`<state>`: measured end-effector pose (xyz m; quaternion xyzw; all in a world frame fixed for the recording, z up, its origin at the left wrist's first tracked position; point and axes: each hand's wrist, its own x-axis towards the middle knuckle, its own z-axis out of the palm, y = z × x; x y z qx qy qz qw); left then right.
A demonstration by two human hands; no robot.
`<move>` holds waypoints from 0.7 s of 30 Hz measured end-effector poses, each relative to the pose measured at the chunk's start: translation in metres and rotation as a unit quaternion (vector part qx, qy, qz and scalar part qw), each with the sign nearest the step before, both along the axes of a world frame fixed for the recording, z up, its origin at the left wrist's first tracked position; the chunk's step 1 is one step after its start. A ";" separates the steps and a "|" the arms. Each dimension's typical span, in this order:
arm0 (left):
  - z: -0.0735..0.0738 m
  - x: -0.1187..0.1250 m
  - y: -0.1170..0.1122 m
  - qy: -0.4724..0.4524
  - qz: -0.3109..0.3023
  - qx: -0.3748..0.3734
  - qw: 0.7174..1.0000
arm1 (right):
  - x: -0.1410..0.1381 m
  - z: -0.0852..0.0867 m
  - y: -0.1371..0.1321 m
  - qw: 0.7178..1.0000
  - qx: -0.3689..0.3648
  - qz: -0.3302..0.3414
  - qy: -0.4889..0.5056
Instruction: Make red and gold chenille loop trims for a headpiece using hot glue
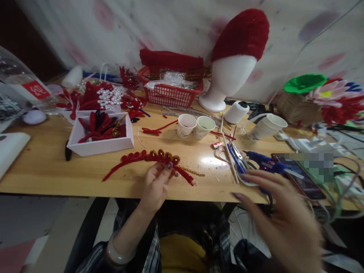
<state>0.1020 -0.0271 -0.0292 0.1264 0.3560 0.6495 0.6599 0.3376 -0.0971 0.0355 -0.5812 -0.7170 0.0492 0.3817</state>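
Note:
My left hand [156, 185] pinches a red and gold pipe-cleaner piece [150, 157] of curled loops, which lies on the wooden table [48, 170] near its front edge. My right hand [280, 216] hovers blurred at the lower right with fingers spread and nothing in it. It is just in front of a blue glue gun [263, 161], blue-handled scissors [237, 161] and a phone [301, 178].
A white box of red pipe-cleaner parts [99, 134] stands at the left. A red basket [170, 93], a white foam head with a red hat [233, 72], several paper cups [186, 125] and yarn flowers [327, 94] line the back. Wooden sticks [229, 155] lie beside the scissors.

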 end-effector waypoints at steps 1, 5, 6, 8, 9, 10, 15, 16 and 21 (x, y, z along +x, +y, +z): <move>0.001 0.000 0.000 0.001 -0.004 0.000 1.000 | -0.018 -0.003 0.009 0.999 -0.005 0.042 -0.023; 0.003 -0.001 0.000 0.000 -0.016 0.002 1.000 | -0.054 -0.012 0.041 0.994 0.008 0.105 -0.022; 0.003 -0.001 0.000 -0.001 -0.017 0.003 1.000 | -0.055 -0.012 0.044 0.994 0.011 0.111 -0.020; 0.003 0.000 0.001 -0.004 -0.018 0.004 1.000 | -0.054 -0.010 0.045 0.992 0.013 0.124 -0.022; 0.003 0.000 0.002 -0.005 -0.019 0.003 1.000 | -0.053 -0.009 0.044 0.991 0.011 0.130 -0.022; 0.003 0.000 0.002 -0.007 -0.021 0.003 1.000 | -0.052 -0.007 0.043 0.991 0.008 0.135 -0.021; 0.003 -0.001 0.001 -0.015 -0.038 0.004 0.999 | -0.053 -0.004 0.044 0.989 0.001 0.146 -0.024; 0.002 -0.001 0.001 -0.014 -0.040 0.007 0.999 | -0.054 -0.004 0.045 0.989 0.003 0.145 -0.026; -0.004 -0.001 -0.001 0.024 -0.040 0.046 0.998 | -0.056 0.003 0.051 0.990 0.013 0.134 -0.032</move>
